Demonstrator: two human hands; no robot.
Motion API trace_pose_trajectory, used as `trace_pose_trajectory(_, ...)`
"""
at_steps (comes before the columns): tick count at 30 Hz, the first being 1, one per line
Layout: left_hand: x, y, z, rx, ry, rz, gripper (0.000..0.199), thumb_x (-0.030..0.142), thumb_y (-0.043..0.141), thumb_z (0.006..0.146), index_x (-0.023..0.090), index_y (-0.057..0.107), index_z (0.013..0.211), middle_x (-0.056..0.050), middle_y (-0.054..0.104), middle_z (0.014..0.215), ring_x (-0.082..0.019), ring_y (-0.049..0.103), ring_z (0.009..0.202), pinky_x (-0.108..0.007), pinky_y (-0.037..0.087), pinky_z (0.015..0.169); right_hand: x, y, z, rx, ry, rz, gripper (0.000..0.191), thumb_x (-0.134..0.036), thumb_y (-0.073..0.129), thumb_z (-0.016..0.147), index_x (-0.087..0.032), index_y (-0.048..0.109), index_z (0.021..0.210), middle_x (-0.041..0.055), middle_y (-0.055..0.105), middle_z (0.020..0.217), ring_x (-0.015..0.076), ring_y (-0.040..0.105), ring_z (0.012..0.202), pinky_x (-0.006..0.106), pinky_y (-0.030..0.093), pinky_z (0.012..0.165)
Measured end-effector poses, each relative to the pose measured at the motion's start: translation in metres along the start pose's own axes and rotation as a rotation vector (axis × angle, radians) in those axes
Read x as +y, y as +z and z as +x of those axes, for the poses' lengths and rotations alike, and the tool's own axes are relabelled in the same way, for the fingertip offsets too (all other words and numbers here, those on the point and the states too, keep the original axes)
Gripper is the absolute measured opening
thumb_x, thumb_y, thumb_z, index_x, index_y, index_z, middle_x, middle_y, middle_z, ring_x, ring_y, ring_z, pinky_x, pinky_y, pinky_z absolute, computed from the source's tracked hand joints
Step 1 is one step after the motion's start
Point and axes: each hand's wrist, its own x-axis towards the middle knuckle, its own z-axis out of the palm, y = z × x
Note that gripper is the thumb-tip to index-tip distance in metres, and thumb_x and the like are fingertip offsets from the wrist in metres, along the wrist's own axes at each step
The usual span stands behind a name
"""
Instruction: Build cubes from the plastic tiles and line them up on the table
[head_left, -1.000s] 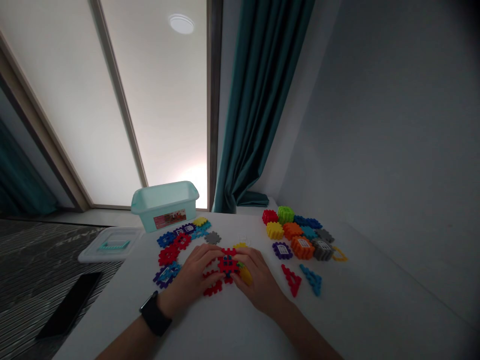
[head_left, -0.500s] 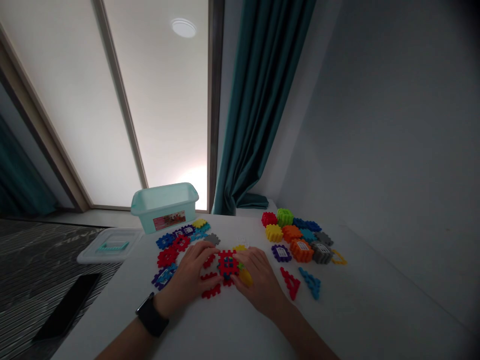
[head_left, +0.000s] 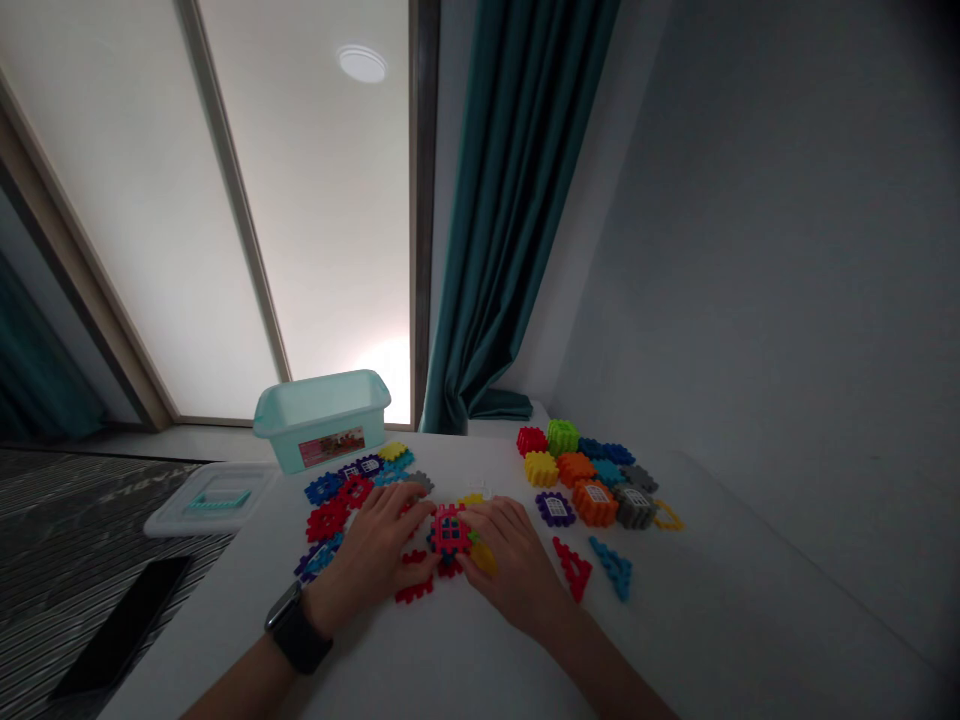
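Between my hands is a red notched building block (head_left: 450, 528) with a window-like pattern on its face and dark blue showing at its lower edge. My left hand (head_left: 381, 540), a black watch (head_left: 298, 628) on its wrist, grips the block's left side with curled fingertips. From the other side, my right hand (head_left: 514, 565) closes thumb and fingers on its right edge. Under and beside the right fingers are yellow pieces (head_left: 485, 558) and a bit of green. A flat red piece (head_left: 414, 578) lies below my left thumb, partly hidden.
A mint-green tub (head_left: 322, 420) stands at the table's back left, near a clear lid (head_left: 210, 498). Loose red pieces (head_left: 328, 520) and blue pieces lie left of my hands. Stacked coloured blocks (head_left: 595, 500) stand right, behind red (head_left: 574, 570) and blue (head_left: 613, 568) triangles.
The red block between my hands now shows a smoother, window-patterned face, where a rougher notched one showed before. My hands keep nearly the same place; the whole view has shifted slightly.
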Motion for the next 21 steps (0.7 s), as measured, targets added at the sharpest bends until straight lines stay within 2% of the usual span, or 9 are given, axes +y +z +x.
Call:
trace_pose_trajectory(3, 0.0, 0.004, 0.008, 0.016, -0.038, -0.04, 0.041, 0.027, 0.071, 0.077, 0.022, 0.062, 0.117, -0.013, 0.061, 0.121, -0.033, 0.06, 0.109, -0.049, 0.05, 0.094, 0.008, -0.008, 0.003, -0.026, 0.05, -0.025, 0.036, -0.021, 0.061, 0.089, -0.022, 0.056, 0.125, 0.0115, 0.066, 0.12, 0.0278, 0.062, 0.111, 0.049, 0.053, 0.096)
trace_pose_trajectory(10, -0.001, 0.021, 0.042, -0.018, -0.1, -0.14, 0.036, 0.029, 0.068, 0.082, 0.021, 0.06, 0.116, -0.013, 0.058, 0.124, -0.03, 0.061, 0.108, -0.045, 0.053, 0.093, 0.041, -0.03, 0.0, 0.055, 0.128, -0.105, 0.028, -0.022, 0.051, 0.095, -0.024, 0.059, 0.122, 0.0109, 0.066, 0.12, 0.0271, 0.062, 0.113, 0.047, 0.052, 0.097)
trace_pose_trajectory(16, 0.001, 0.052, 0.084, -0.041, -0.108, -0.172, 0.033, 0.033, 0.065, 0.085, 0.021, 0.06, 0.116, -0.012, 0.057, 0.124, -0.028, 0.064, 0.103, -0.042, 0.055, 0.089, 0.078, -0.053, -0.017, 0.074, 0.196, -0.155, 0.028, -0.022, 0.05, 0.095, -0.023, 0.06, 0.121, 0.0115, 0.066, 0.119, 0.0282, 0.062, 0.114, 0.05, 0.051, 0.098)
trace_pose_trajectory(18, 0.0, 0.063, 0.099, -0.051, -0.108, -0.175, 0.035, 0.035, 0.065, 0.085, 0.021, 0.059, 0.117, -0.011, 0.057, 0.123, -0.025, 0.066, 0.096, -0.04, 0.056, 0.085, 0.09, -0.06, -0.024, 0.1, 0.217, -0.163, 0.028, -0.023, 0.051, 0.095, -0.023, 0.06, 0.121, 0.0116, 0.066, 0.119, 0.0283, 0.062, 0.114, 0.049, 0.051, 0.098)
trace_pose_trajectory(21, -0.003, 0.077, 0.122, -0.058, -0.081, -0.19, 0.037, 0.038, 0.066, 0.086, 0.022, 0.061, 0.118, -0.01, 0.057, 0.122, -0.024, 0.066, 0.094, -0.038, 0.055, 0.084, 0.106, -0.069, -0.033, 0.156, 0.238, -0.185, 0.028, -0.023, 0.051, 0.095, -0.023, 0.059, 0.121, 0.0118, 0.065, 0.12, 0.0281, 0.061, 0.115, 0.048, 0.051, 0.098)
